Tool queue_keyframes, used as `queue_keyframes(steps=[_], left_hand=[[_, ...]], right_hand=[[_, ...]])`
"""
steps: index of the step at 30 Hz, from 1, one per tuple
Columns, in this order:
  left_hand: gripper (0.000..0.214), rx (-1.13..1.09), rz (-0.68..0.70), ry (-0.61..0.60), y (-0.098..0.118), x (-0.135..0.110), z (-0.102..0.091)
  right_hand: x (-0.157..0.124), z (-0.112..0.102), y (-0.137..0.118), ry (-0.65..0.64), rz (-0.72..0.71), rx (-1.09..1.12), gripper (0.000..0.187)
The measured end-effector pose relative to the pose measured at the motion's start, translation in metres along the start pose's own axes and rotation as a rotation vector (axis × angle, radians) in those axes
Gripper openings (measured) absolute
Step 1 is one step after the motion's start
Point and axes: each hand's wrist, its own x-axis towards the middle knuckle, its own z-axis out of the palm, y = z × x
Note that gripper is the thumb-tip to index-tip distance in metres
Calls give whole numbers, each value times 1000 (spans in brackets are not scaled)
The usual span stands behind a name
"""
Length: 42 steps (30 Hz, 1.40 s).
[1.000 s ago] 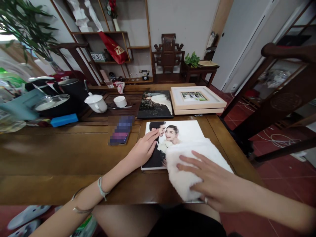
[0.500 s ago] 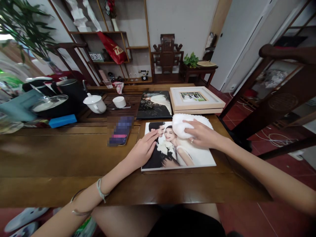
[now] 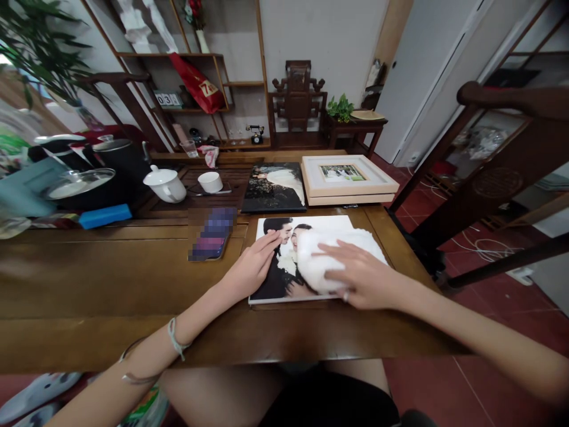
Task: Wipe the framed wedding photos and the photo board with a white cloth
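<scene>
A flat, frameless photo panel (image 3: 276,283) lies face up on the wooden counter (image 3: 133,279), just below the middle of the frame, its near edge close to the counter's front edge. It shows a couple, one in a dark suit and one in white, on a white ground. A fluffy white cloth (image 3: 311,254) lies bunched on the panel's right half, covering much of the picture. The right hand (image 3: 362,277) lies flat on the cloth; the left hand (image 3: 251,267) rests on the panel's left edge.
</scene>
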Motion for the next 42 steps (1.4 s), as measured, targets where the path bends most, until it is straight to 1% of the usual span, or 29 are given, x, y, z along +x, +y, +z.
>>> queue_keyframes(steps=[3,5,7,8,10,12,15,19,21,22,23,25,28,32,35,37,38,40,42], left_hand=[[44,-2,10,6,1,0,-1],[44,3,4,5,2,0,-2],[43,6,-8,1,3,0,-4],[43,6,-14,-2,3,0,-4],[44,6,-28,-12,4,-1,-5],[44,8,-36,-16,4,-1,-4],[44,9,-28,-7,2,-1,-2],[44,10,-33,-11,1,0,0],[44,10,-37,-15,2,0,-1],[43,9,-36,-15,2,0,-1],[43,7,-33,-13,2,0,-1],[43,5,-27,-6,2,0,-2],[43,0,-21,6,2,0,-2],[43,-11,-24,17,2,-1,-1],[42,-14,-27,21,2,-1,-1],[42,-9,-31,19,2,-1,-1],[42,-6,-32,15,1,0,-1],[43,0,-29,6,0,0,0],[43,0,-28,9,0,0,0]], right_hand=[[25,-5,42,65,-1,-42,30],[39,-8,63,91,5,-46,27],[48,-9,77,110,35,-43,24],[51,-8,79,119,51,-43,23],[50,-6,76,124,50,-45,24],[43,-3,62,109,21,-45,28],[23,1,24,42,-42,-22,33],[-3,1,-30,-76,-105,33,31],[-9,1,-44,-113,-147,43,28],[-9,1,-45,-119,-167,46,27],[-8,2,-44,-116,-181,48,27],[-2,3,-33,-82,-185,50,29],[14,4,-3,13,-146,16,32],[37,3,40,95,-88,-45,26],[52,1,59,132,-58,-29,25],[59,1,60,129,-42,-22,26],[60,1,57,111,-43,-27,27],[59,2,43,56,-64,-49,31],[53,3,21,-5,-97,-68,34]])
